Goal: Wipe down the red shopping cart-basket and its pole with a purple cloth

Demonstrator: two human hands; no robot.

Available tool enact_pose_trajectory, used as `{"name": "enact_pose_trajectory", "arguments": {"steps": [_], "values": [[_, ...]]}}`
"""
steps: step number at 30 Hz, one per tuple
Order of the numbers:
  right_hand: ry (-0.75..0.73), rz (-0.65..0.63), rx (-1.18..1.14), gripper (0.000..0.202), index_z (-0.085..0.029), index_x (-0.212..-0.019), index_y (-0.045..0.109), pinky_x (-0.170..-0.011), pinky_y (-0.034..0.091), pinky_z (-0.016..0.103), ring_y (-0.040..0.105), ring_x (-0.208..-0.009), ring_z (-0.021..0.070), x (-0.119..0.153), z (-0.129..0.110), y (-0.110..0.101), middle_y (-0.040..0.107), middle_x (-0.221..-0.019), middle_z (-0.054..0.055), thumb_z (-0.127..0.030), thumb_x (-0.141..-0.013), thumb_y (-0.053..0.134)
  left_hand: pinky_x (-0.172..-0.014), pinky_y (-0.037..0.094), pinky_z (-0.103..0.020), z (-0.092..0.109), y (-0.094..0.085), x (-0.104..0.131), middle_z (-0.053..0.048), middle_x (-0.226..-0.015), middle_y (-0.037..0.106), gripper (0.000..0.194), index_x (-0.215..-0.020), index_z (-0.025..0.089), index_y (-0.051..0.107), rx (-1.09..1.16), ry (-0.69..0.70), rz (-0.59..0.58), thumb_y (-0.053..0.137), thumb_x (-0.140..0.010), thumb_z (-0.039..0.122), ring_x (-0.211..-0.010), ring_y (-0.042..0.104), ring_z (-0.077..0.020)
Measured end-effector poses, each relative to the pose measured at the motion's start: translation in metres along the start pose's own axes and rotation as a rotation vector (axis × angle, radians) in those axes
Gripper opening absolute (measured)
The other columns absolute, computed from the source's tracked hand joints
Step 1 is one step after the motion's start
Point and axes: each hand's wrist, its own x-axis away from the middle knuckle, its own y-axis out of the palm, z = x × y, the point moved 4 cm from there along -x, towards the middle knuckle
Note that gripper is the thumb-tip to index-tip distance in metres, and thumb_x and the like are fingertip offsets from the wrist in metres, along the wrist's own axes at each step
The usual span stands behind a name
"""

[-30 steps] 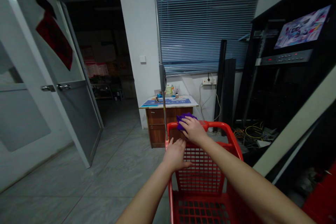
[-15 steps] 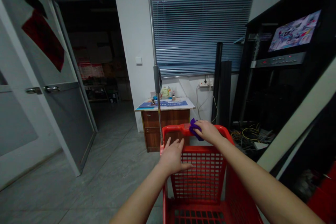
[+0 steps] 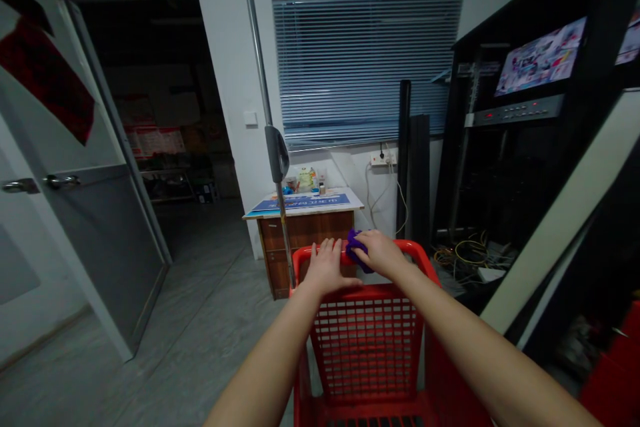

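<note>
A red plastic shopping basket (image 3: 367, 347) with a lattice wall stands in front of me, its handle bar (image 3: 410, 250) along the top far edge. My right hand (image 3: 383, 253) is closed on a crumpled purple cloth (image 3: 357, 250), which presses against the handle bar. Just to the left, my left hand (image 3: 326, 271) lies over the bar with its fingers spread and thumb stretched out to the right. Nothing is held in it. A metal pole (image 3: 260, 67) with a grey clamp rises at the basket's left corner.
Beyond the basket stands a wooden cabinet (image 3: 310, 230) with small items on top. To the left is an open door (image 3: 110, 240). A black rack (image 3: 450, 167) with a monitor (image 3: 543, 60), loose cables (image 3: 467, 253) and a slanted pale board (image 3: 560, 213) fill the right side.
My left hand has moved forward onto the handle bar. The right hand with the purple cloth has shifted slightly left along it, nearer the left hand. The view has turned a little right.
</note>
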Motion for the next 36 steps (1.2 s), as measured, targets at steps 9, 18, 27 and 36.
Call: {"name": "enact_pose_trajectory", "arguments": {"steps": [9, 18, 27, 36], "values": [[-0.11, -0.031, -0.015, 0.026, -0.017, -0.108, 0.069, -0.097, 0.044, 0.033, 0.06, -0.107, 0.0218, -0.03, -0.011, 0.017, 0.069, -0.109, 0.009, -0.031, -0.092, 0.054, -0.116, 0.014, -0.059, -0.007, 0.001, 0.004, -0.021, -0.152, 0.035, 0.109, -0.145, 0.015, 0.034, 0.019, 0.023, 0.048, 0.069, -0.063, 0.077, -0.142, 0.029, -0.0372], [-0.217, 0.022, 0.033, 0.05, -0.017, -0.136, 0.053, -0.113, 0.035, 0.049, 0.039, -0.137, 0.0285, 0.023, 0.033, 0.013, 0.052, -0.141, 0.013, -0.019, -0.086, 0.06, -0.117, 0.014, -0.056, -0.007, 0.002, 0.004, -0.022, -0.152, 0.034, 0.113, -0.148, 0.012, 0.032, 0.013, 0.02, 0.046, 0.067, -0.063, 0.078, -0.142, 0.03, -0.036], [-0.097, 0.026, 0.204, 0.085, -0.03, -0.15, 0.031, -0.112, 0.022, 0.064, 0.008, -0.148, 0.0363, 0.057, 0.035, 0.018, 0.016, -0.161, 0.012, -0.02, -0.074, 0.068, -0.118, 0.01, -0.056, -0.002, 0.002, 0.005, -0.024, -0.151, 0.035, 0.115, -0.147, 0.01, 0.033, 0.014, -0.002, 0.067, 0.066, -0.062, 0.08, -0.143, 0.028, -0.0371], [-0.105, 0.031, 0.292, 0.066, -0.031, -0.147, 0.037, -0.112, 0.03, 0.058, 0.019, -0.147, 0.0303, 0.054, 0.063, 0.021, 0.029, -0.157, 0.007, -0.005, -0.087, 0.043, -0.118, 0.008, -0.056, -0.005, 0.002, 0.007, -0.021, -0.153, 0.034, 0.109, -0.147, 0.015, 0.032, 0.044, 0.003, 0.058, 0.069, -0.065, 0.075, -0.144, 0.027, -0.0352]]}}
